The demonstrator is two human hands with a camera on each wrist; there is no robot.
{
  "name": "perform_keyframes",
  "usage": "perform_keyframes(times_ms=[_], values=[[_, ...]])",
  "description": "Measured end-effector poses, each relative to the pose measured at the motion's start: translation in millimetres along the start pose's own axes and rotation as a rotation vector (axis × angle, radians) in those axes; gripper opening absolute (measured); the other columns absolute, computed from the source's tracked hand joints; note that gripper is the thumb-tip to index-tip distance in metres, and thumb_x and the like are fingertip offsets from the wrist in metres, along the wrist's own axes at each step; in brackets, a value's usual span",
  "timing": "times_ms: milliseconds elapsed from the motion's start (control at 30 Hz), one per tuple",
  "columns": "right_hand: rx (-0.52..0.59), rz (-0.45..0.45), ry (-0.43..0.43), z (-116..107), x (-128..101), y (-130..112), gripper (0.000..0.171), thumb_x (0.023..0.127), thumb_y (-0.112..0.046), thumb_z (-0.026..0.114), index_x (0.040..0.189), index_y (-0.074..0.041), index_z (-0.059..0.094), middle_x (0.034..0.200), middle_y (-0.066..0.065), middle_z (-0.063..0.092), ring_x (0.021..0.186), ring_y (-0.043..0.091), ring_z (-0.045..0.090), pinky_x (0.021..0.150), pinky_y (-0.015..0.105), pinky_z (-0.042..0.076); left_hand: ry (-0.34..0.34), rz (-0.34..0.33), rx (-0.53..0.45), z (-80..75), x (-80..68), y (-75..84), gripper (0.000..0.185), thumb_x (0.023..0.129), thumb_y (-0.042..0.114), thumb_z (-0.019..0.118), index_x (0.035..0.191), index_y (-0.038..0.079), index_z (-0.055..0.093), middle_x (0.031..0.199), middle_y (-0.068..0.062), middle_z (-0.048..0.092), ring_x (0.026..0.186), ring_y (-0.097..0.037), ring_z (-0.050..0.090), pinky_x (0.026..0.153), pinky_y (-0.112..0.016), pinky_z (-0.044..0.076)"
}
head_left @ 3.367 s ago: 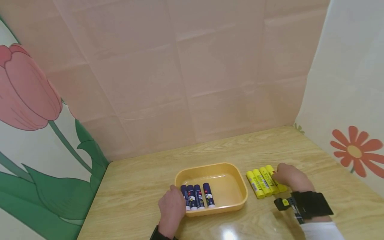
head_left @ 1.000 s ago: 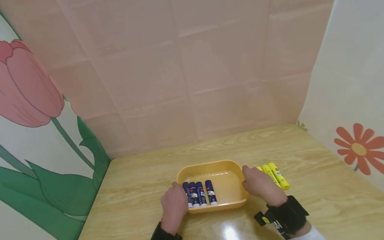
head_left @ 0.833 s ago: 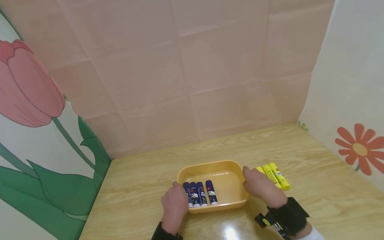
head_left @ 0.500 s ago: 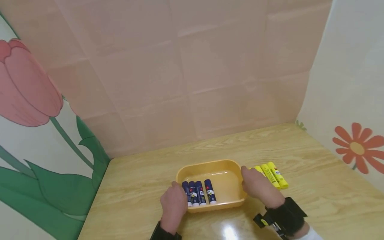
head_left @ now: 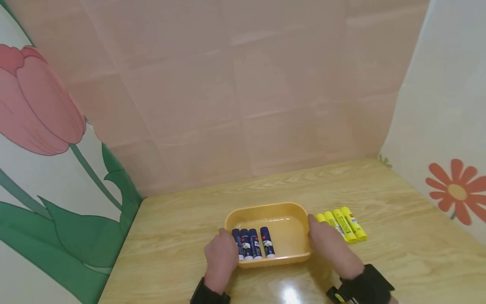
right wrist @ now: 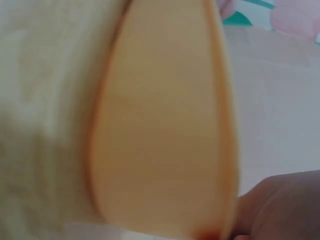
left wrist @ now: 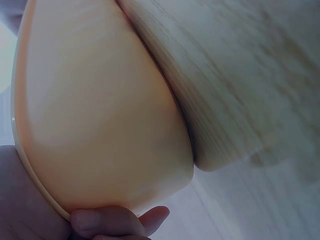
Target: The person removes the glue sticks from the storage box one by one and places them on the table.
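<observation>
My left hand (head_left: 222, 255) grips the left end of a yellow-orange plastic tray (head_left: 275, 262). Its fingertips (left wrist: 107, 220) lie against the tray's outer wall (left wrist: 110, 115) in the left wrist view. At the opposite end, my right hand (head_left: 330, 245) holds the rim, its fingers mostly hidden in the head view. The right wrist view is blurred and shows part of that hand (right wrist: 285, 207) beside the tray wall (right wrist: 160, 120). Inside the tray, several dark blue glue sticks (head_left: 254, 245) with white bases lie side by side, the rightmost (head_left: 267, 242) slightly apart.
Several yellow tubes (head_left: 343, 226), similar in shape to glue sticks, lie in a row on the wood-grain table (head_left: 182, 236) just right of the tray. A pink-brown sheet (head_left: 228, 105) covers the back wall, with flower-printed sheets (head_left: 436, 105) at the sides.
My right hand has left the yellow tubes and moved left onto the tray's right rim. Lately it has shifted a little there, showing more of the tubes. My left hand stays on the tray.
</observation>
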State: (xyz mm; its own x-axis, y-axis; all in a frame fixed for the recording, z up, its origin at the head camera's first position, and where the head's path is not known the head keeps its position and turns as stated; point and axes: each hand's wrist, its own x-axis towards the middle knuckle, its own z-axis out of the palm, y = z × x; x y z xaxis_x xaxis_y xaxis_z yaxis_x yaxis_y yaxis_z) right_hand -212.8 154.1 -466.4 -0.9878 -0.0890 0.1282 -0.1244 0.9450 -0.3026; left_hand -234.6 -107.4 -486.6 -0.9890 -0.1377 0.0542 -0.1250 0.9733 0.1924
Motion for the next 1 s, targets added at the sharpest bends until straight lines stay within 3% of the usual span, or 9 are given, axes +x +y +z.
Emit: perform_keyframes(times_ms=[167,333,500,733,1000], values=[[-0.028,0.01,0.067,8.4,-5.0,1.9,0.033,0.09,-0.002,0.055,0.12,0.011,0.049,0.063,0.011,0.052,0.052,0.023,0.052,0.043,0.036,0.04,0.016,0.006,-0.006,1.3,-0.3,-0.3,0.029,0.096,0.023,0.062,0.106,-0.003,0.056,0.071,-0.012,0.055,0.061,-0.023,0.057,0.057,-0.04,0.05],[-0.004,0.036,0.069,9.5,-5.4,3.2,0.044,0.091,-0.005,0.054,0.131,0.011,0.048,0.064,0.012,0.055,0.052,0.022,0.053,0.043,0.036,0.04,0.036,0.005,-0.02,1.9,-0.3,-0.8,0.027,0.096,0.023,0.062,0.103,-0.002,0.056,0.071,-0.012,0.055,0.062,-0.024,0.058,0.058,-0.042,0.05],[0.004,0.041,0.048,8.7,-3.4,6.5,0.043,0.091,-0.007,0.053,0.131,0.01,0.049,0.065,0.011,0.056,0.054,0.022,0.053,0.044,0.037,0.042,0.052,0.008,-0.02,2.8,-0.6,-0.8,0.026,0.096,0.023,0.061,0.101,-0.002,0.056,0.07,-0.012,0.056,0.062,-0.025,0.059,0.057,-0.042,0.05],[0.024,0.041,0.023,4.9,0.5,10.0,0.028,0.089,-0.008,0.054,0.113,0.004,0.051,0.062,0.008,0.05,0.051,0.023,0.048,0.045,0.038,0.038,-0.002,-0.005,0.0,3.3,0.8,0.5,0.032,0.097,0.025,0.06,0.112,-0.004,0.057,0.071,-0.011,0.055,0.061,-0.022,0.057,0.057,-0.039,0.051],[0.059,0.087,-0.002,6.7,2.6,7.4,0.037,0.09,-0.01,0.052,0.123,0.005,0.049,0.061,0.007,0.047,0.05,0.021,0.044,0.045,0.034,0.035,-0.001,-0.014,-0.001,0.2,2.4,-0.2,0.03,0.098,0.025,0.058,0.109,-0.002,0.057,0.07,-0.011,0.053,0.059,-0.022,0.055,0.054,-0.038,0.049]])
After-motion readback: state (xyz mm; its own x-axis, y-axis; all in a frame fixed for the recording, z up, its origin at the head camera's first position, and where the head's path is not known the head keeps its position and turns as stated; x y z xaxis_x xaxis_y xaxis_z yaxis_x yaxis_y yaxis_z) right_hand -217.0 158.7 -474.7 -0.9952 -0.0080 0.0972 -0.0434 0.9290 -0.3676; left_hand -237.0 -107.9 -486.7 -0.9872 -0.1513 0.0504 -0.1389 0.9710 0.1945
